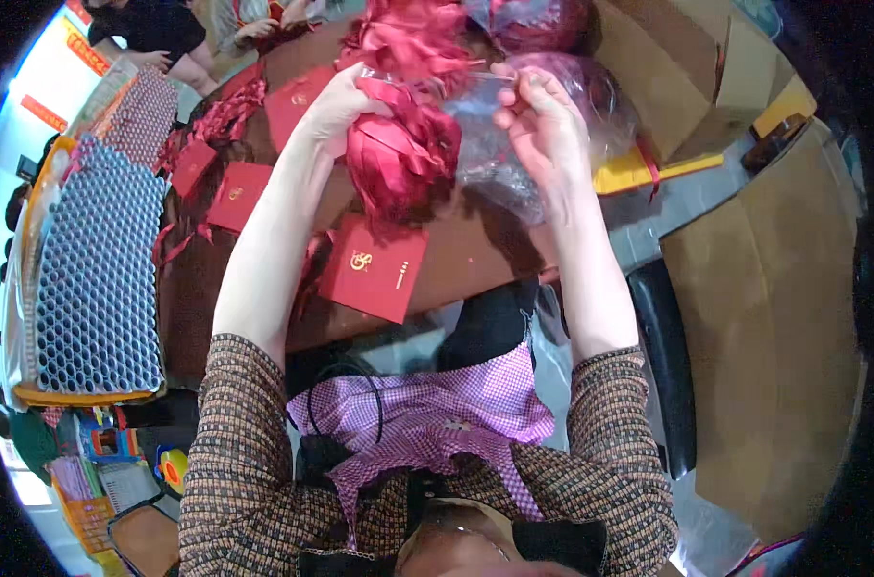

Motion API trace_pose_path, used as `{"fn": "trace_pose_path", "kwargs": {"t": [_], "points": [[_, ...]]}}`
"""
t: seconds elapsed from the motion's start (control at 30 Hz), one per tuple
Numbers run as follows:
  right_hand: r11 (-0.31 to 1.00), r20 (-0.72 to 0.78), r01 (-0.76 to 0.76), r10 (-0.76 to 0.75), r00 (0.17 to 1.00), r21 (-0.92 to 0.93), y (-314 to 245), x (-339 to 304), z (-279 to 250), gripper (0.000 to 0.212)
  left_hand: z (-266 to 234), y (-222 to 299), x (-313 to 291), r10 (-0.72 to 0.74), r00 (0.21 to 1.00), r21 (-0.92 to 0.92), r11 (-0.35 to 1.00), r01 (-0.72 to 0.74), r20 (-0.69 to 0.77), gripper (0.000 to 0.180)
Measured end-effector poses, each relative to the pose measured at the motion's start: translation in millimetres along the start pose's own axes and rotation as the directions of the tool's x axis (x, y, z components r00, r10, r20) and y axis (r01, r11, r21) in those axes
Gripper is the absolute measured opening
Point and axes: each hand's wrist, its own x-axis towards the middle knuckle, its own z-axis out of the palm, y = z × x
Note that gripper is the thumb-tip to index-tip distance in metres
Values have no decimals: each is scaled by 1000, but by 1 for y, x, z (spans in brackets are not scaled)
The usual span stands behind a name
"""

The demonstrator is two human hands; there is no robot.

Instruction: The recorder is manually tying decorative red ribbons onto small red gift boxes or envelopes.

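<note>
My left hand [333, 108] is closed at the top of a bundle of glossy red ribbons [399, 159], which hangs over the table. To its right, my right hand [549, 120] pinches the end of a thin clear strip [492, 76] with thumb and forefinger, its other fingers loosely curled. The strip runs left toward the ribbons; where it ends there is hidden. Below the bundle lies a flat red box [374, 267] with gold print, near the table's front edge. More red ribbons [413, 38] are heaped just beyond my hands.
Clear plastic bags [499, 178] lie on the brown table [485, 260] beside my right hand. Other red boxes [237, 195] rest at the left. Cardboard boxes [769, 317] stand at the right, a honeycomb-patterned stack [100, 269] at the left. Two people sit across the table.
</note>
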Motion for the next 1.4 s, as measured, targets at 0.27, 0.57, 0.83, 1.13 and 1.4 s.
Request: {"fn": "trace_pose_path", "kwargs": {"t": [0.27,0.57,0.83,1.13,1.4], "points": [[948,-332,-314,312,890,47,-26,68,0,14,19,13,-25,-88,971,209,977,41,221,49],[980,369,160,-106,923,-119,-197,24,97,5,57,32,-25,-317,896,619,783,62,310,37],[946,247,309,-323,914,94,-315,-67,-54,8,-4,4,-12,-281,952,-166,940,298,119,35],[547,-327,639,-837,439,-541,-326,-200,-34,15,-3,-4,4,-355,904,-247,922,297,-239,9],[249,279,686,-779,561,-684,-289,-258,-21,16,37,-46,69,-359,923,-29,933,359,-138,10]]}}
